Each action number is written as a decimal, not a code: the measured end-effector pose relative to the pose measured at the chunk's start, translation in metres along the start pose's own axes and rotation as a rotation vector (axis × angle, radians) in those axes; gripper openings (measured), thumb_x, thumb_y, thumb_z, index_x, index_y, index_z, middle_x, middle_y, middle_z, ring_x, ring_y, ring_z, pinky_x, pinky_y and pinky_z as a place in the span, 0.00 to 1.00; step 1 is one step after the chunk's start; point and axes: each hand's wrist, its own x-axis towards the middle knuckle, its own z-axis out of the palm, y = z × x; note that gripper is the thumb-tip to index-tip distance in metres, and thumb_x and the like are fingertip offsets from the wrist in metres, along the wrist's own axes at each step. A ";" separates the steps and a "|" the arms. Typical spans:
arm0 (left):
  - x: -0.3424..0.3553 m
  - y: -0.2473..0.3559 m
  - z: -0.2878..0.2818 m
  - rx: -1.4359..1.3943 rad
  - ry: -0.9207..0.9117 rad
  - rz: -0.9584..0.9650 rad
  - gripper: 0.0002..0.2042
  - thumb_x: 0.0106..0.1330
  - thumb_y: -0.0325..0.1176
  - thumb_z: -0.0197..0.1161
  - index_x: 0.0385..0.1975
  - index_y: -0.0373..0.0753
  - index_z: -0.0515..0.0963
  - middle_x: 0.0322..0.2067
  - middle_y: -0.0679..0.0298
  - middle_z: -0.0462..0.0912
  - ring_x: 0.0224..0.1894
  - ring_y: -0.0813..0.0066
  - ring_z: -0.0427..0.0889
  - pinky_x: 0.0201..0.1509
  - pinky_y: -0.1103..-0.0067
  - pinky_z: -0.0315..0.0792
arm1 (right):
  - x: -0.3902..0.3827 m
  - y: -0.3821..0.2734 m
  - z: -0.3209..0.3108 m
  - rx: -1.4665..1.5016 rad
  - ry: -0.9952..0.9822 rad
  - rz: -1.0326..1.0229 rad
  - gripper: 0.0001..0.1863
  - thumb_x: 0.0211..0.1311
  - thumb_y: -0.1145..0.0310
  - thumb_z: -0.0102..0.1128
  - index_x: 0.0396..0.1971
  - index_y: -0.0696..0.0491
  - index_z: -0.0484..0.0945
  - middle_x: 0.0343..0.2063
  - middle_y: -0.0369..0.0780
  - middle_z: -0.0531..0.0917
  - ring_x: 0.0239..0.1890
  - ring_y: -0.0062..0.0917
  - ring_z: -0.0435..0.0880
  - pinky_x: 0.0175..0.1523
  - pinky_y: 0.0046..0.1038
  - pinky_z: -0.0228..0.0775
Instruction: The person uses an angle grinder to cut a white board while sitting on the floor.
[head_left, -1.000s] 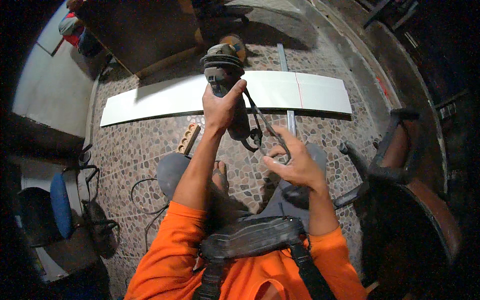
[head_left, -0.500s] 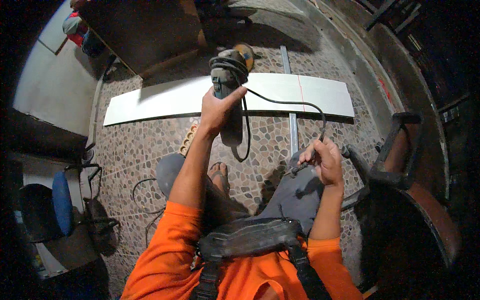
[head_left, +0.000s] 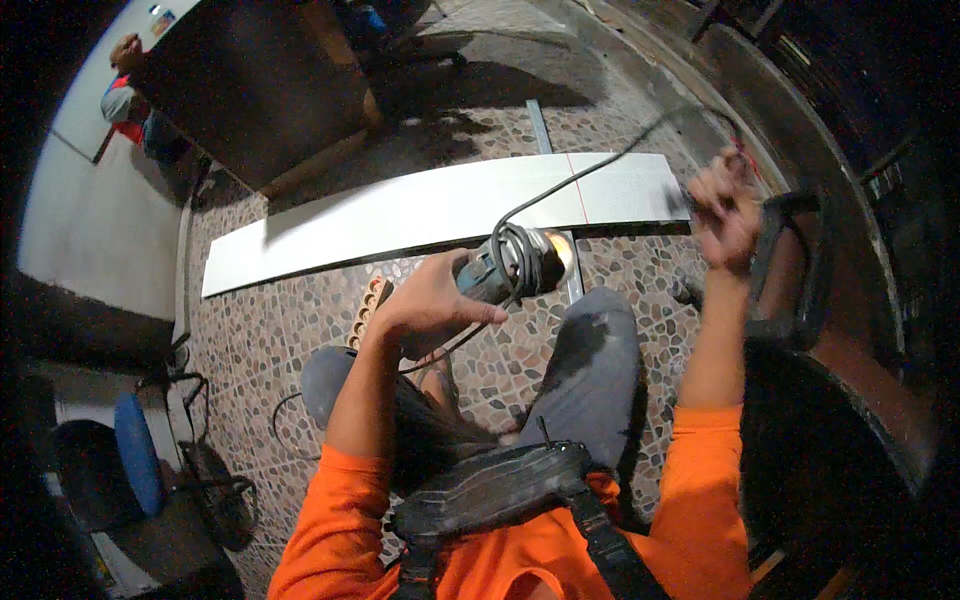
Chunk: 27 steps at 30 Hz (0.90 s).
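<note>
My left hand [head_left: 425, 300] is wrapped round the body of an angle grinder [head_left: 484, 276]. Its disc [head_left: 562, 258] points right, and several turns of black cord are coiled about its head. From the coil the power cord [head_left: 590, 172] arcs up over a white panel [head_left: 400, 205] and down to my right hand [head_left: 727, 210]. That hand is raised beyond the panel's right end, smeared by motion, with its fingers curled on the cord; a dark blurred end sticks out beside it. The long panel lies on the floor with a thin red line across its right part.
A metal rail [head_left: 540, 128] runs under the panel. Near my left knee lies a beige strip with round sockets [head_left: 367, 312]. A brown cabinet [head_left: 250, 90] stands at the back left, with a person's arm [head_left: 127, 52] beyond it. Chair arms [head_left: 790, 260] rise close on my right.
My left hand has brought the grinder down nearer and turned its disc to the right. My right hand has swung up and to the right, drawing the cord into a high arc.
</note>
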 end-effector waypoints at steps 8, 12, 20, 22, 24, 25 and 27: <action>0.010 0.004 -0.033 -0.408 0.422 -0.233 0.27 0.56 0.47 0.85 0.46 0.32 0.87 0.35 0.61 0.91 0.35 0.73 0.87 0.44 0.73 0.82 | -0.045 -0.025 0.000 -0.922 -0.595 0.767 0.14 0.68 0.61 0.74 0.40 0.58 0.92 0.28 0.38 0.90 0.30 0.21 0.86 0.35 0.30 0.75; 0.000 0.009 -0.041 -0.552 0.361 -0.012 0.26 0.57 0.45 0.85 0.48 0.32 0.86 0.38 0.62 0.90 0.38 0.74 0.86 0.48 0.74 0.81 | -0.042 0.061 -0.048 -1.338 -0.555 0.724 0.24 0.64 0.54 0.78 0.50 0.58 0.90 0.41 0.46 0.93 0.44 0.33 0.91 0.51 0.37 0.83; -0.005 0.012 -0.024 -0.499 -0.073 0.096 0.34 0.50 0.47 0.88 0.52 0.30 0.85 0.44 0.62 0.90 0.44 0.74 0.84 0.55 0.74 0.79 | -0.020 0.096 0.138 -0.466 -0.468 0.110 0.42 0.56 0.67 0.85 0.71 0.55 0.73 0.64 0.40 0.82 0.65 0.30 0.78 0.71 0.36 0.70; -0.001 0.006 -0.019 -0.478 -0.123 0.163 0.34 0.50 0.46 0.88 0.53 0.30 0.85 0.45 0.64 0.90 0.46 0.76 0.83 0.56 0.75 0.77 | -0.022 0.116 0.130 -0.484 -0.519 0.237 0.31 0.60 0.73 0.77 0.64 0.56 0.78 0.53 0.37 0.87 0.55 0.26 0.83 0.61 0.36 0.77; -0.004 0.015 -0.019 -0.453 -0.176 0.141 0.35 0.48 0.46 0.89 0.53 0.30 0.85 0.44 0.64 0.90 0.46 0.74 0.83 0.56 0.74 0.78 | -0.026 0.136 0.118 -0.207 -0.482 0.435 0.27 0.60 0.73 0.77 0.61 0.57 0.82 0.58 0.41 0.87 0.57 0.26 0.84 0.64 0.35 0.76; -0.007 0.021 -0.020 -0.440 -0.201 0.129 0.35 0.48 0.47 0.89 0.53 0.30 0.85 0.44 0.64 0.90 0.46 0.74 0.83 0.56 0.74 0.78 | -0.026 0.141 0.119 -0.019 -0.380 0.435 0.26 0.62 0.71 0.77 0.60 0.57 0.83 0.60 0.43 0.87 0.58 0.27 0.83 0.66 0.35 0.75; -0.013 0.016 -0.029 -0.348 -0.281 0.059 0.36 0.46 0.47 0.89 0.51 0.29 0.85 0.42 0.64 0.90 0.44 0.73 0.83 0.53 0.73 0.77 | -0.016 0.122 0.162 0.215 -0.321 0.373 0.24 0.65 0.67 0.77 0.59 0.57 0.84 0.64 0.46 0.85 0.60 0.28 0.83 0.69 0.35 0.73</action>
